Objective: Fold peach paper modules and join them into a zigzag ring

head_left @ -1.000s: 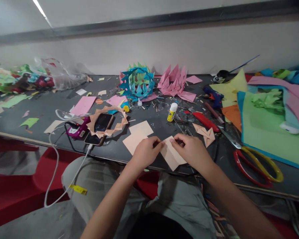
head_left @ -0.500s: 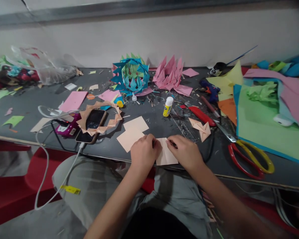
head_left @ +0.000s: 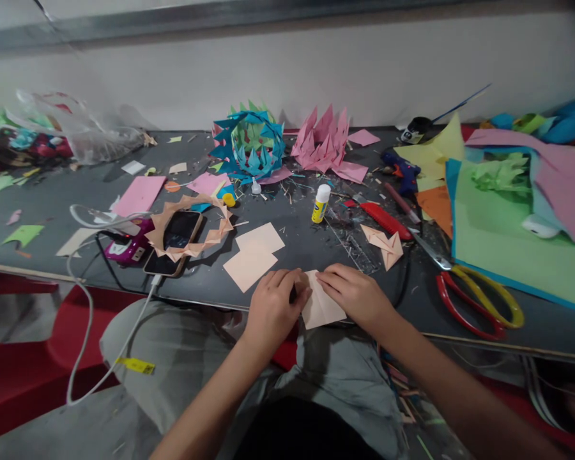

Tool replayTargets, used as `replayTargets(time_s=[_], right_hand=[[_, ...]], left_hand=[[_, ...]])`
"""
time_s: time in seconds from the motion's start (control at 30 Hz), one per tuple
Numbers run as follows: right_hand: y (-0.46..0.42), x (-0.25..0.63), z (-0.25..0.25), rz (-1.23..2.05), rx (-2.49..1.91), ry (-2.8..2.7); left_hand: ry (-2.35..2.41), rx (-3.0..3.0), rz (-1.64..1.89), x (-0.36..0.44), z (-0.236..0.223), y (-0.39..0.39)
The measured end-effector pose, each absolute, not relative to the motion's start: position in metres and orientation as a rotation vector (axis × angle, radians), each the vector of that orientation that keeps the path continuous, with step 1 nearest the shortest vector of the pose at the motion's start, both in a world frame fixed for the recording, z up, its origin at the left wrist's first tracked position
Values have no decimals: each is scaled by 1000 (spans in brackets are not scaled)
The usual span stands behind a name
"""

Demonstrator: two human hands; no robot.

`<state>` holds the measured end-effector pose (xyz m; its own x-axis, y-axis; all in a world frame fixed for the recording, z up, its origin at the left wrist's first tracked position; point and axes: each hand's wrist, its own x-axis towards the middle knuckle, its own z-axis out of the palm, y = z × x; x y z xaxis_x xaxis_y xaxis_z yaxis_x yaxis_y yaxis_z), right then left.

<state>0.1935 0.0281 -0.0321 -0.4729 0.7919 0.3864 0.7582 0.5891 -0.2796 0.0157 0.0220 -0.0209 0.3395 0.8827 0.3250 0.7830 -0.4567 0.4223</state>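
I see my left hand (head_left: 273,305) and my right hand (head_left: 354,295) both pressing on a small peach paper (head_left: 320,306) at the near edge of the dark worktop (head_left: 52,255). The left grip is curled and closed on the left side of the paper, and the right grip lies flat with its fingertips (head_left: 322,276) pinching down the top edge. The paper sits between my two hands, and its near corner hangs a little over the worktop edge. Just beyond my left hand lie two peach squares (head_left: 253,254), one partly on the other. Farther left, a phone (head_left: 175,241) lies inside a peach paper ring (head_left: 191,225), with a white cable (head_left: 84,306) hanging down off the worktop. A folded peach piece (head_left: 384,244) lies beyond my right hand. A glue stick (head_left: 321,203) stands upright near the middle. Scissors with red and yellow handles (head_left: 479,300) lie to the right, near a big green sheet (head_left: 503,243). At the back stand a blue and green paper ball (head_left: 248,147) and a pink spiky paper shape (head_left: 326,144), side by side
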Motion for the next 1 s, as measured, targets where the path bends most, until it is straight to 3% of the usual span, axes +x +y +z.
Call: replayTargets(time_s=[0.33, 0.77, 1.0], right_hand=[[26, 195, -27, 193, -1130, -2316], [56, 197, -23, 257, -1182, -2281], [58, 195, -24, 586, -1354, -2001]], left_hand=[[2021, 2014, 608, 25, -6, 6], [1767, 2259, 563, 28, -5, 43], [1683, 2288, 572, 20, -9, 57]])
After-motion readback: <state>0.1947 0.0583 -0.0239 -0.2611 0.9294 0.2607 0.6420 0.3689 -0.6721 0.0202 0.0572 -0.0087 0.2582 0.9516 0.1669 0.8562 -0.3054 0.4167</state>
